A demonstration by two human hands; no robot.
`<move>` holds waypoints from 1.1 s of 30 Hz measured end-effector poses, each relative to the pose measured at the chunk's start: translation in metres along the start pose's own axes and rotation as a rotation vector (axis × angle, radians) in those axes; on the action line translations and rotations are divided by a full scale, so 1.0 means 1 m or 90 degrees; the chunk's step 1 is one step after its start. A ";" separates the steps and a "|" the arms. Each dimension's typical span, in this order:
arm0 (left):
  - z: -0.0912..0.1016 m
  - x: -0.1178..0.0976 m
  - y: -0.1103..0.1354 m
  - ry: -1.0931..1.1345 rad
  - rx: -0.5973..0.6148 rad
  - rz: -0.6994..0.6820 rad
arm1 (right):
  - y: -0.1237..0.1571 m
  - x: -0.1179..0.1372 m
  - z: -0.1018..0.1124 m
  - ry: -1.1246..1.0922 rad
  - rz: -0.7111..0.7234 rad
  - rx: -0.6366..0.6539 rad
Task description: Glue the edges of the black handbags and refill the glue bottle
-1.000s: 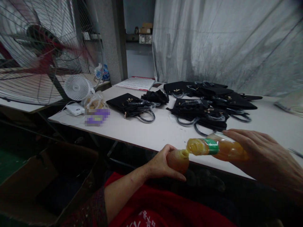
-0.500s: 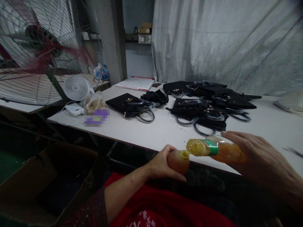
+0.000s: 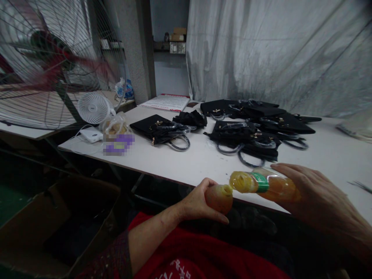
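Note:
My left hand [image 3: 200, 203] is wrapped round a small orange-brown bottle [image 3: 218, 199] with a yellowish open neck, held in front of the table's near edge. In my right hand [image 3: 310, 190] is a clear plastic bottle [image 3: 270, 185] with a green band, partly filled with a yellow-orange liquid. It lies nearly on its side, its mouth at the neck of the small bottle. Yellow material shows where the two mouths meet. My right fingers lie over the far end of the clear bottle, and part of the grip is hidden.
Several black handbags [image 3: 247, 135] with plastic-wrapped handles lie on the white table [image 3: 180, 166]. A small white fan [image 3: 94, 108] and a plastic bag [image 3: 116, 126] stand at its left end. A large caged fan [image 3: 52, 58] is at far left, above an open cardboard box [image 3: 95, 201]. Scissors-like metal [image 3: 360, 186] lies at right.
The clear bottle and my right hand have shifted very slightly. My left hand and the small bottle stay in place.

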State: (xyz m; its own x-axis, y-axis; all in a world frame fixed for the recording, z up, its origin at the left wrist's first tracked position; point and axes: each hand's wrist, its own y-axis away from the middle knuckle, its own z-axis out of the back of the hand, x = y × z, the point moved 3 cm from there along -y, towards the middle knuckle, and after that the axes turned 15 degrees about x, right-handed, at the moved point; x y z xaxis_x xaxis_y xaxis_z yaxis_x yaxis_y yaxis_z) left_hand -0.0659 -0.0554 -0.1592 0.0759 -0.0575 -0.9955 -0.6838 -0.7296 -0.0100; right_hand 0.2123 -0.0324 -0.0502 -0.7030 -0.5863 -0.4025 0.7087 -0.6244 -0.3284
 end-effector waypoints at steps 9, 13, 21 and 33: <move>-0.001 -0.002 0.001 0.014 0.001 0.005 | 0.008 -0.004 -0.011 -0.035 -0.017 0.018; -0.002 -0.003 0.002 0.019 0.001 0.006 | 0.011 -0.003 -0.013 -0.061 -0.021 0.016; 0.000 -0.003 0.003 -0.002 -0.004 0.011 | 0.011 -0.002 -0.020 -0.093 -0.044 0.029; 0.001 -0.004 0.003 0.006 0.003 0.003 | 0.009 0.004 -0.018 -0.092 -0.026 -0.006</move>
State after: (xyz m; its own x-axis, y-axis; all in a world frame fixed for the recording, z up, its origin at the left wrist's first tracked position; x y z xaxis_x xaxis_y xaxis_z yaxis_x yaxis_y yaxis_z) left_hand -0.0689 -0.0568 -0.1552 0.0798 -0.0667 -0.9946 -0.6872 -0.7265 -0.0064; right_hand 0.2171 -0.0308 -0.0696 -0.7317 -0.6296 -0.2613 0.6797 -0.6445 -0.3502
